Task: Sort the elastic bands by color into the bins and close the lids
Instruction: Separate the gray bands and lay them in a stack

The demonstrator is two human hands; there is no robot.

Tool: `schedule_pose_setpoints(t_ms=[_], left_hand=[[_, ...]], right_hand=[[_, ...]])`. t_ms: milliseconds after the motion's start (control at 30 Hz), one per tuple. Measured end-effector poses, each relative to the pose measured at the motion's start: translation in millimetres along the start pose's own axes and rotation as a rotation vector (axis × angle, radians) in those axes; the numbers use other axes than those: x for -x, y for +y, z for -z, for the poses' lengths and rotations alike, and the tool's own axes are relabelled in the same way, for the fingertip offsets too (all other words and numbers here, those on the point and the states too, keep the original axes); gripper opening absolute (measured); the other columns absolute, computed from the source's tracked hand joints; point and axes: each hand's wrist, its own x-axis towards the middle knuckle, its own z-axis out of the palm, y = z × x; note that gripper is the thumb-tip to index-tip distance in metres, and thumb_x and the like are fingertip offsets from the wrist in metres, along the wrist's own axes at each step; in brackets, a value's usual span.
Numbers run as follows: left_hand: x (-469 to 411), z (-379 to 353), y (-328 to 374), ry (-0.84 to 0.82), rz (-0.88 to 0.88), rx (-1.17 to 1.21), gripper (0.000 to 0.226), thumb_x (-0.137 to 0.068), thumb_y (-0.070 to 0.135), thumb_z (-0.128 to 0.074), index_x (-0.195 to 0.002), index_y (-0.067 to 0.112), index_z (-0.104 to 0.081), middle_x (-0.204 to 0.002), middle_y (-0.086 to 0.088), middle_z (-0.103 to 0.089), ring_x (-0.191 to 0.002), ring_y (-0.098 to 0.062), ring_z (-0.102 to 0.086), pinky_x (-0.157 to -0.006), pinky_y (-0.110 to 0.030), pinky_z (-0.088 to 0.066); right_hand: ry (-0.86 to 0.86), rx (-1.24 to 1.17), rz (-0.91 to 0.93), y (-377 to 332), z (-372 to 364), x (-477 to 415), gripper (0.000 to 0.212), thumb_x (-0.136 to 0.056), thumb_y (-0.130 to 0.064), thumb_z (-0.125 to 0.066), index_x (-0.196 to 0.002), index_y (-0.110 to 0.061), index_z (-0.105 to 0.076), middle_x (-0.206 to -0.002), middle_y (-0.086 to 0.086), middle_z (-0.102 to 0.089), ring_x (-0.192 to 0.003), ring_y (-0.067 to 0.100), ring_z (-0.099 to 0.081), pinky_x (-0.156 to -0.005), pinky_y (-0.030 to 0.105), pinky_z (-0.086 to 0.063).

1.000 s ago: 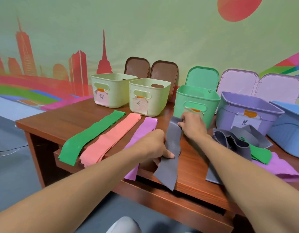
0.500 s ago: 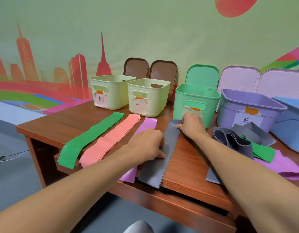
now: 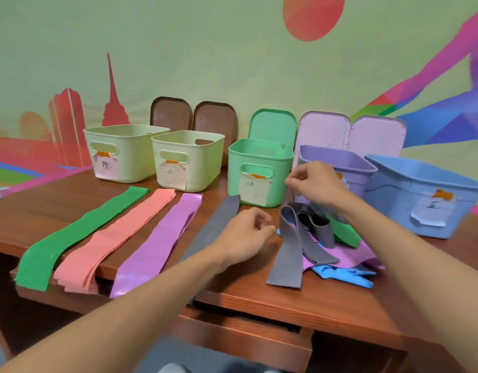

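Elastic bands (image 3: 289, 254) of flat rubber: green stack (image 3: 79, 232), salmon stack (image 3: 119, 238), purple stack (image 3: 162, 238), grey strip (image 3: 219, 219) lined up on brown wooden table (image 3: 259, 294). Mixed heap (image 3: 348, 254) unsorted. Plastic bins (image 3: 259, 157) look unfilled, lids (image 3: 272, 125) up. Left hand (image 3: 246, 232), right hand (image 3: 315, 184) hover empty, fingers loosely curled.

A brown wooden desk (image 3: 259, 294) fills the foreground, with a drawer (image 3: 240, 337) of the same wood set under its front edge. Behind it stands a pale green wall (image 3: 205, 49) painted as a mural: a red disc (image 3: 313, 14) at the top, a red and orange skyline (image 3: 68, 122) with a tall spire (image 3: 114, 103) at the left, coloured stripes (image 3: 14, 168) low beside it, and pink, blue and purple streaks (image 3: 434, 117) sweeping up at the right. Grey floor (image 3: 232, 358) shows below the desk.
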Motion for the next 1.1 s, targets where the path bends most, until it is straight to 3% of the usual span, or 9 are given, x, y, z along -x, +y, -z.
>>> schedule_pose_setpoints(t_ms=[133,200,300,400,567,667,733,867,1100], left_hand=[[-16,-27,3,0.087,0.149,0.233,0.041,-0.081,0.049,-0.062,-0.108,0.019,-0.057,-0.104,0.002,-0.063,-0.095,-0.015,-0.061,-0.09,-0.032,-0.048],[-26,-36,7,0.152,0.201,0.27,0.04,-0.08,0.048,-0.063,-0.105,0.017,-0.058,-0.103,0.002,-0.063,-0.097,-0.017,-0.061,-0.084,-0.032,-0.048],[-39,-47,9,0.238,0.209,0.288,0.028,-0.08,0.042,-0.065,-0.093,0.017,-0.062,-0.096,0.002,-0.068,-0.091,-0.017,-0.062,-0.08,-0.031,-0.047],[-43,-52,7,0.28,0.169,0.328,0.021,-0.08,0.04,-0.066,-0.081,0.019,-0.066,-0.08,0.003,-0.069,-0.076,-0.016,-0.061,-0.073,-0.031,-0.047],[-42,-50,0,0.347,0.13,0.508,0.017,-0.087,0.021,-0.065,-0.07,0.018,-0.067,-0.062,0.008,-0.061,-0.047,0.0,-0.049,-0.051,-0.013,-0.04],[-41,-47,0,0.365,0.148,0.614,0.02,-0.085,0.019,-0.066,-0.066,0.016,-0.068,-0.062,0.008,-0.065,-0.054,-0.002,-0.052,-0.061,-0.019,-0.043],[-42,-46,-1,0.379,0.186,0.722,0.017,-0.084,0.019,-0.067,-0.068,0.013,-0.07,-0.069,0.0,-0.067,-0.067,-0.012,-0.057,-0.069,-0.03,-0.045],[-45,-41,-3,0.493,0.238,0.82,0.018,-0.085,0.018,-0.065,-0.07,0.01,-0.065,-0.069,-0.007,-0.061,-0.067,-0.017,-0.053,-0.066,-0.03,-0.043],[-51,-29,-7,0.585,0.263,0.8,0.026,-0.089,0.016,-0.061,-0.064,0.013,-0.057,-0.064,0.004,-0.054,-0.058,-0.005,-0.046,-0.045,-0.006,-0.035]], right_hand=[[0.1,-0.241,-0.056,25,-3,15,0.015,-0.086,-0.019,-0.062,-0.073,-0.021,-0.07,-0.069,-0.003,-0.071,-0.065,0.013,-0.066,-0.063,0.025,-0.053],[0.148,-0.38,-0.082,34,-8,20,0.018,-0.088,-0.02,-0.061,-0.072,-0.023,-0.068,-0.068,-0.005,-0.07,-0.059,0.009,-0.063,-0.054,0.019,-0.048],[0.247,-0.574,-0.126,50,-18,28,0.018,-0.091,-0.02,-0.06,-0.075,-0.02,-0.07,-0.069,-0.001,-0.071,-0.056,0.007,-0.06,-0.059,0.022,-0.047],[0.304,-0.507,-0.12,60,-24,32,0.019,-0.089,-0.027,-0.061,-0.075,-0.021,-0.071,-0.065,-0.006,-0.07,-0.061,0.006,-0.061,-0.068,0.027,-0.05],[0.271,-0.267,0.087,49,-23,43,0.016,-0.089,-0.031,-0.061,-0.077,-0.024,-0.07,-0.073,-0.014,-0.067,-0.073,-0.001,-0.058,-0.07,0.01,-0.04],[0.299,-0.243,0.219,44,-25,48,0.027,-0.087,-0.041,-0.057,-0.079,-0.019,-0.07,-0.079,-0.01,-0.067,-0.078,0.006,-0.054,-0.076,0.02,-0.039],[0.273,-0.236,0.281,44,-24,50,0.037,-0.084,-0.051,-0.051,-0.076,-0.02,-0.069,-0.075,-0.012,-0.064,-0.076,0.008,-0.052,-0.074,0.021,-0.039],[0.124,-0.198,0.321,44,-23,54,0.043,-0.078,-0.062,-0.049,-0.077,-0.024,-0.069,-0.075,-0.011,-0.066,-0.077,0.01,-0.054,-0.078,0.025,-0.038],[-0.206,0.029,0.374,40,-34,56,0.07,-0.063,-0.077,-0.059,-0.122,-0.041,-0.05,-0.11,-0.021,-0.052,-0.109,0.002,-0.038,-0.093,0.027,-0.024]])
